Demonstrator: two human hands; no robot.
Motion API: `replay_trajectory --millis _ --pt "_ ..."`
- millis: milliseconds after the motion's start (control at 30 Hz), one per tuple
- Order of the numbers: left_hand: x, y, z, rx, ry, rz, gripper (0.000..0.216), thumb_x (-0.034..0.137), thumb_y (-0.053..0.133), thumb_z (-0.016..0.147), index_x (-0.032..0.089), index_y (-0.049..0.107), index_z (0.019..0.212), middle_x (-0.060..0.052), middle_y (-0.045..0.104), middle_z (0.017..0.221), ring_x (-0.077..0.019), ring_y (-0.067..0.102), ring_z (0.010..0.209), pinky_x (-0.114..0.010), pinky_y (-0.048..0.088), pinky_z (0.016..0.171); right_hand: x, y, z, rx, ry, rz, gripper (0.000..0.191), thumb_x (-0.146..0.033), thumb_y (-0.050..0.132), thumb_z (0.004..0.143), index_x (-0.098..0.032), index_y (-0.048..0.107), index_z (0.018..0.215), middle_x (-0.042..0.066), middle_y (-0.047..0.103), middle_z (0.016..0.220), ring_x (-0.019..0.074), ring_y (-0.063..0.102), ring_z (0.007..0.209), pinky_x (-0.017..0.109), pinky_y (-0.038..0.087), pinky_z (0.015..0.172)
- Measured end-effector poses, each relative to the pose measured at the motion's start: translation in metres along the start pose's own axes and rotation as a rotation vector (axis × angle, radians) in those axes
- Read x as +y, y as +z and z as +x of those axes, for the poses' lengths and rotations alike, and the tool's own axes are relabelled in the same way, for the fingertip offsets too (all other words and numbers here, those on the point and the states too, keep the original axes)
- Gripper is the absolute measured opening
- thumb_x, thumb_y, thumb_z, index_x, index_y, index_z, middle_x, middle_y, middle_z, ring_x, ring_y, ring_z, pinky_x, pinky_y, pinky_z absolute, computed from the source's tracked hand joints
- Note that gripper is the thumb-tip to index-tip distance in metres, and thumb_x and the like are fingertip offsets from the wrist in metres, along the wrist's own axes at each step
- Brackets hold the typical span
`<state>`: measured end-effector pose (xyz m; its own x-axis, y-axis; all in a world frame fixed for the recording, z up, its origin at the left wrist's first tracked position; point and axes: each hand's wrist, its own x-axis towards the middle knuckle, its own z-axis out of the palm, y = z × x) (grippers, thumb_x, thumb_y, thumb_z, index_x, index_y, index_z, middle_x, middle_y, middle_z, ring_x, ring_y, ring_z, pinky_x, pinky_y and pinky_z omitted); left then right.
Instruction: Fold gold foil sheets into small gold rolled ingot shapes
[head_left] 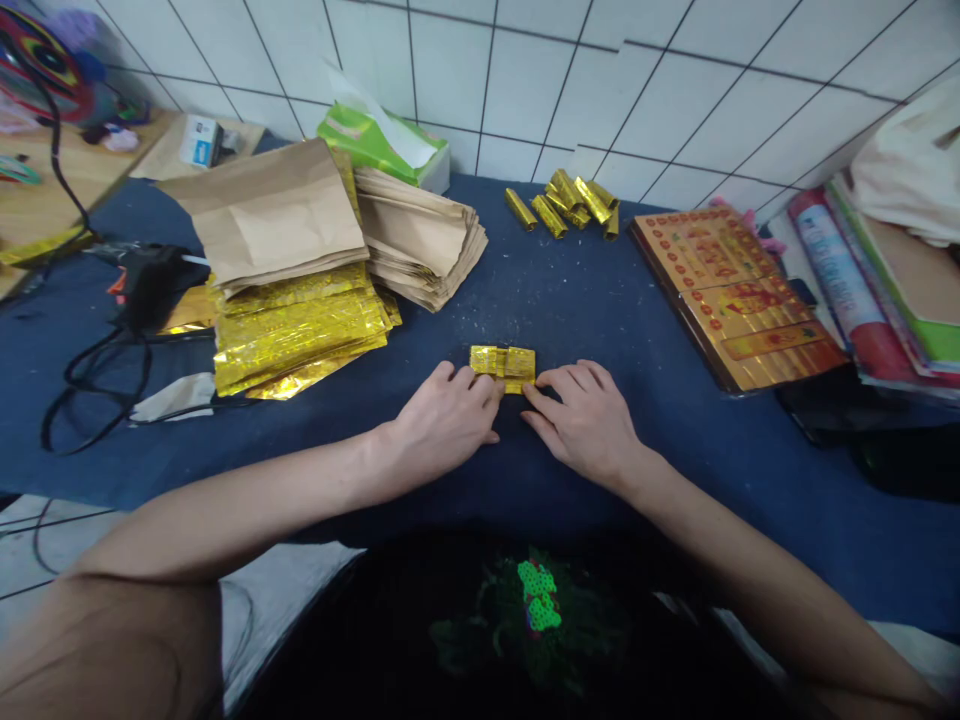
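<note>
A small folded piece of gold foil paper (pixel 503 365) lies on the dark blue table cover (pixel 570 300) in front of me. My left hand (pixel 444 420) presses its near left edge with curled fingers. My right hand (pixel 585 418) presses the near right edge the same way. Both hands rest on the cloth with fingertips on the paper.
A stack of gold foil sheets (pixel 296 330) under brown paper (pixel 274 215) lies at the left, more brown sheets (pixel 420 240) beside it. Several folded gold pieces (pixel 570 205) sit at the back. A glue gun (pixel 150 285) with cable is far left; printed gold sheets (pixel 739 295) and books at right.
</note>
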<state>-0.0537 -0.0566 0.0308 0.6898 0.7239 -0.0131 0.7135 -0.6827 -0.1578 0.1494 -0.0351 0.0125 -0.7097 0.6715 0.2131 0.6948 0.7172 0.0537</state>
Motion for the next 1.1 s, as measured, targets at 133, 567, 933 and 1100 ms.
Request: replay_trajectory --millis 133,567,933,1100 --pt "0.001 0.001 0.002 -0.023 -0.015 -0.013 0.048 0.046 0.055 0.083 0.011 0.054 0.114 -0.009 0.058 0.093 -0.0219 0.052 0.086 -0.033 0.031 0.067 -0.009 -0.010 0.002 -0.005 0.030 0.024 0.027 -0.031 0.051 0.085 -0.015 0.067 0.100 0.011 0.067 0.098 0.0255 0.057 0.094 0.048 0.036 0.095" --pt "-0.001 0.001 0.001 -0.017 -0.009 -0.025 0.048 0.047 0.057 0.081 0.011 0.054 0.112 -0.009 0.057 0.094 -0.0225 0.052 0.086 -0.033 0.031 0.067 -0.012 0.006 -0.018 0.005 -0.104 0.148 0.035 -0.031 0.044 0.091 -0.010 0.060 0.112 0.014 0.059 0.122 0.0223 0.054 0.116 0.048 0.037 0.102" --pt "-0.007 -0.001 -0.009 -0.053 0.026 -0.015 0.032 0.042 0.059 0.080 0.012 0.063 0.089 -0.007 0.057 0.084 -0.0221 0.051 0.080 -0.034 0.031 0.066 -0.011 0.000 -0.012 0.033 -0.078 0.181 0.028 -0.025 0.047 0.088 -0.012 0.065 0.106 0.013 0.065 0.113 0.0219 0.060 0.108 0.050 0.036 0.102" --pt "-0.010 0.003 -0.008 -0.038 0.015 -0.009 0.027 0.036 0.055 0.084 0.011 0.062 0.091 -0.009 0.055 0.085 -0.0228 0.050 0.083 -0.033 0.033 0.065 -0.014 -0.002 -0.011 0.042 -0.070 0.168 0.026 -0.023 0.048 0.088 -0.014 0.065 0.105 0.013 0.066 0.111 0.0230 0.060 0.107 0.052 0.034 0.103"
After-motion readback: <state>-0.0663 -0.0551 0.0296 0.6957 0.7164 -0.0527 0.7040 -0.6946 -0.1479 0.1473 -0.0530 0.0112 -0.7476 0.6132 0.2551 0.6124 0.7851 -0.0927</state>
